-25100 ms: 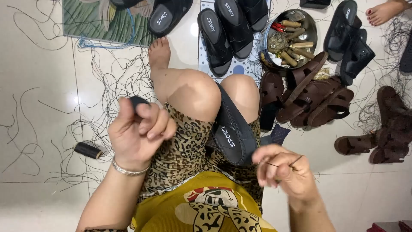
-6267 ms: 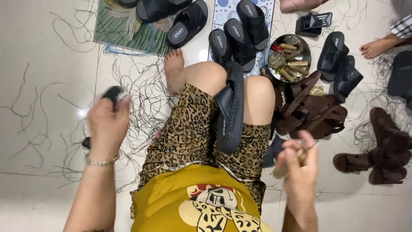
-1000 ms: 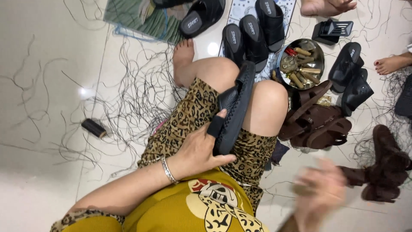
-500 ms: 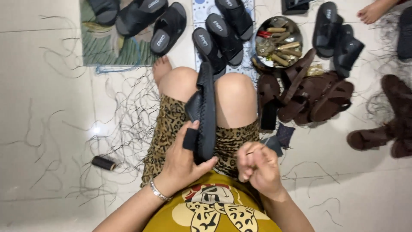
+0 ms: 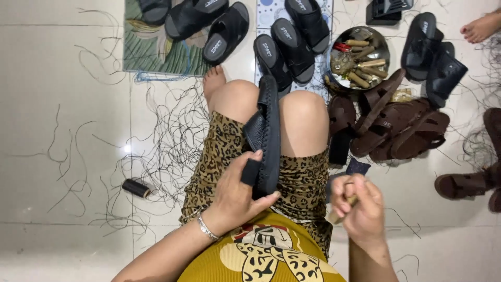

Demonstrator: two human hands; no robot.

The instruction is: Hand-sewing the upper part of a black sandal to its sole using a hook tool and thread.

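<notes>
Head camera is looking down on a black leather sandal [image 5: 267,137] lying lengthwise between the person's bare knees, sole edge turned up. The left hand [image 5: 237,201] is gripping its near end, fingers and thumb clamped around the heel. The right hand [image 5: 360,206] is hovering just beside the right thigh, fingers curled tight around a small wooden-handled tool [image 5: 342,211], apart from the sandal. It looks like hand-stitching along the edge, between stitches; bringing the tool's tip back to the seam would call for steadying the sandal. Black thread clippings [image 5: 167,136] are littering the white tiles, a thread spool [image 5: 135,188] lying left, brown sandals [image 5: 396,125] piled right, a metal bowl [image 5: 359,58] beyond.
</notes>
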